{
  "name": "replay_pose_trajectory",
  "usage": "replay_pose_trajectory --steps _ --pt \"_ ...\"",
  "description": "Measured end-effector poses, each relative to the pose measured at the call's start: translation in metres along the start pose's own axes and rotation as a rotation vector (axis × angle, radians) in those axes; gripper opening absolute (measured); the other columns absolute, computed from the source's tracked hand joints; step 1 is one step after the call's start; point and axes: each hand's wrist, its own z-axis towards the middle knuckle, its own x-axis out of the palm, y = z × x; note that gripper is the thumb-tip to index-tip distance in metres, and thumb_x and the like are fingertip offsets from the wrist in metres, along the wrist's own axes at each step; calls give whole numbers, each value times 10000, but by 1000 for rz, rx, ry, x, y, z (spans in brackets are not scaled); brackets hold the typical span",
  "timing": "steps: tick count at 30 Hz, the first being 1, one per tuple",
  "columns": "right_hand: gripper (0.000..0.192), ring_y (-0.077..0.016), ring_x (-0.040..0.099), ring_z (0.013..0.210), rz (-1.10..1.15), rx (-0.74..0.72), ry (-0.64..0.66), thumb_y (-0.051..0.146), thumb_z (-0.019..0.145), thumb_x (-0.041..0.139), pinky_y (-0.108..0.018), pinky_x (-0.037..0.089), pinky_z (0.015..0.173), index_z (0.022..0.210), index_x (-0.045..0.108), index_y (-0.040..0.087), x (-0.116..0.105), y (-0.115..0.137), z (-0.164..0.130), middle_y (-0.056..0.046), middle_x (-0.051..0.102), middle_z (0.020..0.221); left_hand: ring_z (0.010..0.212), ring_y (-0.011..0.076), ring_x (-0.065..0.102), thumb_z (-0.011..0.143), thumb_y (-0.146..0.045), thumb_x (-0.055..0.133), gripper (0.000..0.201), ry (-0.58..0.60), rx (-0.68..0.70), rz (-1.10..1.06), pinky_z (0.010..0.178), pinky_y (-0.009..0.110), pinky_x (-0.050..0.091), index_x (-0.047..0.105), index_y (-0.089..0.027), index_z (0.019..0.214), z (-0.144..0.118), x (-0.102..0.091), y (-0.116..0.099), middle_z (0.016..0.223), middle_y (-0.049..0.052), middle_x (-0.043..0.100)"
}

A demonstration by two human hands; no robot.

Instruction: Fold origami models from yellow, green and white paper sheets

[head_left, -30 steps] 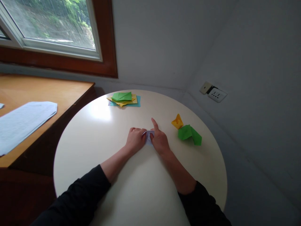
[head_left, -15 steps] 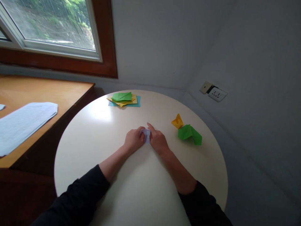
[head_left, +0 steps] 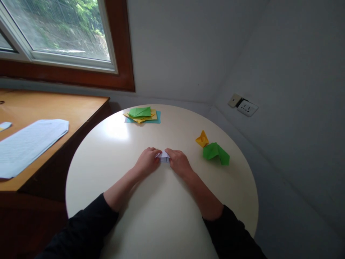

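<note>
Between my two hands is a small piece of folded white paper (head_left: 164, 157), its upper part bent over in a flap. My left hand (head_left: 148, 160) grips its left side, thumb and fingers closed on the edge. On the right side my right hand (head_left: 179, 162) pinches it the same way. The paper is low over the middle of the round white table (head_left: 159, 212); whether it rests on the surface I cannot tell. My fingers hide both of its ends.
Folded green paper (head_left: 215, 153) and a small yellow-orange origami piece (head_left: 202, 139) lie to the right. Coloured papers (head_left: 140, 112) are stacked at the table's far edge. A wooden desk (head_left: 78, 104) with white sheets (head_left: 35, 144) stands left; a wall socket (head_left: 247, 108) is at right.
The white paper has gone from upright and curled to lying wider, with its top flap folded over. My left hand has shifted slightly left, and both hands now grip opposite sides. The view has moved slightly.
</note>
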Motion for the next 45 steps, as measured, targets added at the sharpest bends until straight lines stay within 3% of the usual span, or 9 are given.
replay_pose_trajectory --steps 8,14,19,27,31,34,39,45 --pt "432 -191 410 1261 -11 -50 58 103 842 376 -376 280 1057 1262 477 105 6 5 -11 -123 475 1340 952 233 564 730 -101 446 284 77 -1 230 846 359 440 651 -155 918 -4 -2 -10 1061 101 629" --pt "444 -191 319 1320 10 -36 136 165 883 340 -412 224 1085 1319 410 122 0 7 -13 -118 388 1403 1192 246 458 755 -121 416 465 149 68 276 1050 444 275 507 -108 1210 -10 2 -13 1297 133 512" --pt "461 -202 272 1342 43 -53 183 221 895 335 -444 190 1092 1343 372 119 -4 7 -16 -129 336 1429 1296 239 349 818 -151 332 522 225 145 288 1100 492 150 363 -64 1331 -18 5 -21 1385 153 406" --pt "482 -186 274 1341 58 -97 192 300 881 399 -442 133 1103 1329 385 122 -16 -8 -21 -143 358 1419 1343 268 249 906 -377 264 569 251 155 328 1094 481 161 286 -56 1376 -24 17 -19 1432 189 304" --pt "487 -180 282 1337 40 -7 175 323 927 263 -430 155 1102 1346 359 94 -21 -9 -24 -139 367 1412 1352 272 221 909 -431 250 584 232 148 339 1096 477 141 302 -79 1372 -26 22 -17 1443 183 282" --pt "507 -190 256 1348 -15 55 158 301 939 180 -436 149 1104 1365 321 65 -18 -7 -25 -146 316 1435 1354 277 216 905 -451 255 593 224 137 348 1095 479 135 301 -93 1376 -27 24 -17 1445 180 277" --pt "539 -217 191 1369 -84 37 138 342 938 197 -453 84 1113 1388 265 54 -11 0 -25 -146 230 1465 1357 274 208 912 -439 232 585 225 105 355 1098 472 118 293 -97 1383 -27 25 -20 1455 164 264" --pt "644 -257 218 1358 -105 119 152 473 921 202 -477 57 1111 1369 301 20 -6 11 -27 -178 275 1441 1356 263 214 914 -406 237 559 212 78 359 1101 464 134 304 -106 1381 -27 28 -20 1456 147 267"
